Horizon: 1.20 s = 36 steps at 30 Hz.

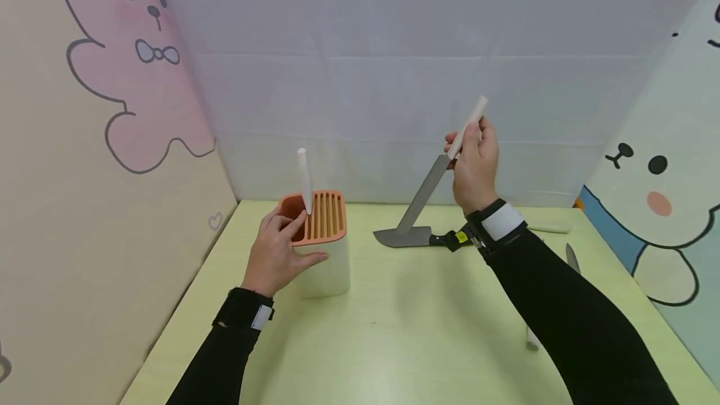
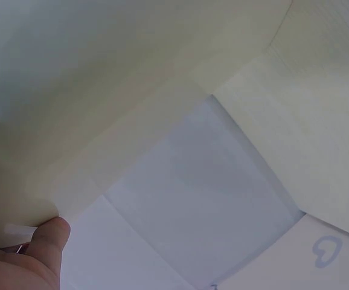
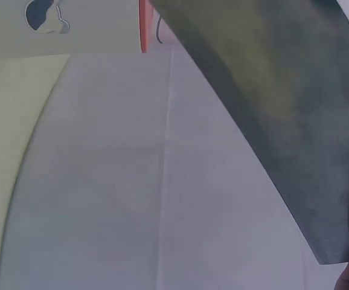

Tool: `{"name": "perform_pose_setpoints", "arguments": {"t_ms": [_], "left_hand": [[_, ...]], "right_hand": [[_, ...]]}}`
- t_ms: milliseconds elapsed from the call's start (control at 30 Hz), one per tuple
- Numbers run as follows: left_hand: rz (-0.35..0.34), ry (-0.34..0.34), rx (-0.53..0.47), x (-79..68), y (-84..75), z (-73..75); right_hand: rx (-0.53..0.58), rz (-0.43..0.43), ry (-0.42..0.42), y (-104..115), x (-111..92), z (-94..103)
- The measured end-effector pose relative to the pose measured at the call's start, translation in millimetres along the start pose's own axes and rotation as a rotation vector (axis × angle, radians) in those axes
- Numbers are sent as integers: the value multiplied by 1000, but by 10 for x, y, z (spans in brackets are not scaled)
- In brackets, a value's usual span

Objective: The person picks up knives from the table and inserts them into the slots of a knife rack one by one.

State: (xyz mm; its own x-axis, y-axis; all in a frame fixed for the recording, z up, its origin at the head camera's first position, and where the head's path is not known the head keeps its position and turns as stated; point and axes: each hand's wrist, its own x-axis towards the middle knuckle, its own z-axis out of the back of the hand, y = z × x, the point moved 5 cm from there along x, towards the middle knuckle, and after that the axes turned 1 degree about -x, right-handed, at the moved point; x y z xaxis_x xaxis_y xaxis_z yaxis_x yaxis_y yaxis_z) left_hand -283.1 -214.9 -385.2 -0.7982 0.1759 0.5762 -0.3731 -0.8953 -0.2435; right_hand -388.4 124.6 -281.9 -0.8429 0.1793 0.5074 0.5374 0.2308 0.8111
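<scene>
My left hand (image 1: 275,252) grips the cream knife block (image 1: 323,274) at its left corner, fingers at the orange slotted top and thumb across the front. A white-handled utensil (image 1: 305,174) stands in the block's top; its lower part is hidden inside. My right hand (image 1: 475,161), raised above the table, holds a kitchen knife (image 1: 425,195) by its white handle. That knife's wide grey blade slants down to the left and fills the upper right of the right wrist view. In the left wrist view, a fingertip (image 2: 51,235) touches the block's pale wall (image 2: 126,90).
A black-handled knife (image 1: 402,237) lies on the table (image 1: 382,349), behind the raised blade's tip. To the right are a white handle (image 1: 548,227) and another knife (image 1: 572,258), partly covered by my right sleeve. Walls enclose the table's back and sides.
</scene>
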Motion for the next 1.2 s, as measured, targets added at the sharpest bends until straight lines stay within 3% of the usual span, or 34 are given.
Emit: {"name": "perform_pose_setpoints", "arguments": {"t_ms": [400, 700, 1000, 1200], "left_hand": [[-7, 1, -1, 25, -40, 36], [-7, 1, 1, 48, -97, 52], [1, 11, -4, 60, -193, 52], [-7, -2, -1, 85, -241, 92]], "right_hand": [[-56, 90, 154, 412, 88, -415], [-171, 156, 234, 880, -23, -747], [-213, 189, 293, 1046, -97, -954], [-229, 215, 363, 1145, -138, -1205]]}}
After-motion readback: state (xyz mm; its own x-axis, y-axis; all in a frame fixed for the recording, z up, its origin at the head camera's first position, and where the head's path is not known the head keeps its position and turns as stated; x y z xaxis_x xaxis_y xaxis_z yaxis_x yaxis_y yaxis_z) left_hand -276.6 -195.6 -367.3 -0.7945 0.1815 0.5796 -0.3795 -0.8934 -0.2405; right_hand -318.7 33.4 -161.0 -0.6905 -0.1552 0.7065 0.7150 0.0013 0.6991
